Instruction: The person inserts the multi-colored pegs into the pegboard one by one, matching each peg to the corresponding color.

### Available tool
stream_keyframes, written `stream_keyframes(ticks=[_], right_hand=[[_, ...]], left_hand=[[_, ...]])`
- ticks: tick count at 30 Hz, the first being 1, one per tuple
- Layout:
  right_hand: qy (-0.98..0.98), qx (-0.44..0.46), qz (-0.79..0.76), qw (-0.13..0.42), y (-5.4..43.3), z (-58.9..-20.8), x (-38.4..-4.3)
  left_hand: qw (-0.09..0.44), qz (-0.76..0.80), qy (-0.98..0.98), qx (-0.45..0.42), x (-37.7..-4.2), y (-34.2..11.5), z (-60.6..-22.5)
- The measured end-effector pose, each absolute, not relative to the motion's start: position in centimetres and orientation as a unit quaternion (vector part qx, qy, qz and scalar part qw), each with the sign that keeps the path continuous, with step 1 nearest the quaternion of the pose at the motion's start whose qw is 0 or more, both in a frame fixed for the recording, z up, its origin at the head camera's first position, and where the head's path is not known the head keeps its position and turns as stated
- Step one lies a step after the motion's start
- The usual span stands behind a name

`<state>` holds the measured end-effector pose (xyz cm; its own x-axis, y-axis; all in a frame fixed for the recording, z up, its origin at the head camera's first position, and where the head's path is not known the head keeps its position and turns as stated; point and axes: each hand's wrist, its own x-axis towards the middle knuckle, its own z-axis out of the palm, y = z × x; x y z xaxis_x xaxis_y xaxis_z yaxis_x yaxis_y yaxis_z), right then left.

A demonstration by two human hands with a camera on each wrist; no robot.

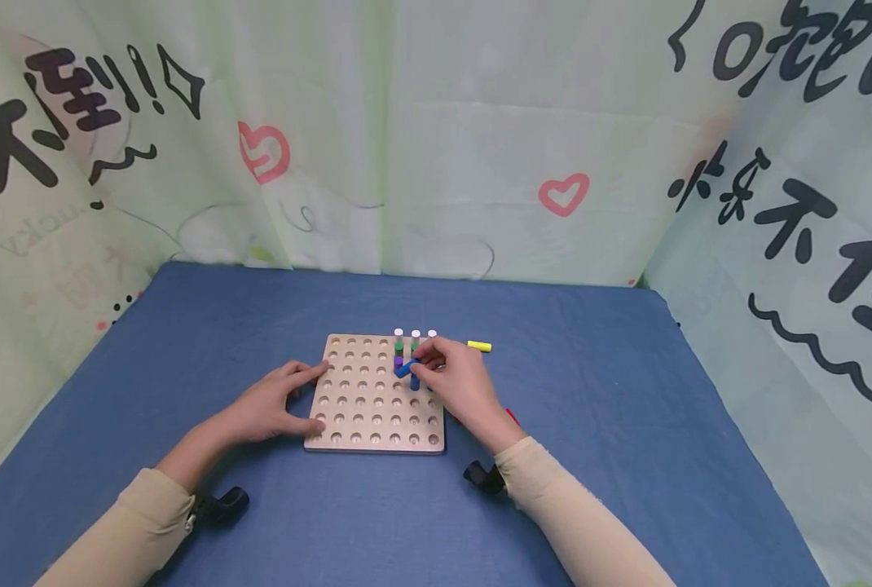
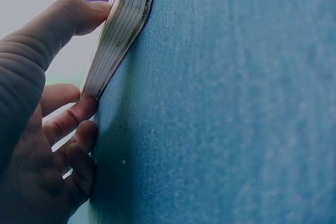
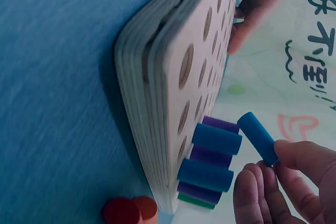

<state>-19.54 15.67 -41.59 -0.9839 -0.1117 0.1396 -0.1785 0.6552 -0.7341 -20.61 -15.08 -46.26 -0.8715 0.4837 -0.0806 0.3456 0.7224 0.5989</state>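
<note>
A square wooden board (image 1: 366, 429) with rows of round holes lies on the blue cloth. My left hand (image 1: 267, 403) rests at the board's left side, thumb and fingers spread and touching its edge. Between the thumb and fingers of my right hand (image 1: 460, 385), a blue peg (image 3: 257, 137) is pinched, tilted, above the board's right part. Close by, standing in holes, are white pegs (image 1: 416, 335), green pegs (image 1: 398, 348), a purple peg (image 1: 398, 361) and a blue peg (image 1: 415, 381). The right hand hides some of the board's right side.
A yellow peg (image 1: 479, 346) lies on the cloth beyond the board's right side. Something red (image 1: 513, 417) shows beside the right wrist. In the right wrist view, a red peg (image 3: 122, 211) and an orange peg (image 3: 146, 209) lie near the board. Printed curtains (image 1: 465, 163) surround the table.
</note>
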Motion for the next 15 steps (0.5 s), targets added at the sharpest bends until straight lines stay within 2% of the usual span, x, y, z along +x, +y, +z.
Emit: stream_keyframes(ticks=[9, 15], right_hand=[[-0.9, 0.095, 0.426, 0.019, 14.91, -42.06, -19.69], [-0.913, 0.109, 0.392, 0.025, 14.59, -42.13, -19.95]], left_hand=[[0.117, 0.3, 0.92, 0.226, -20.62, -15.12, -46.3], [0.116, 0.3, 0.92, 0.225, -20.63, -15.14, -46.29]])
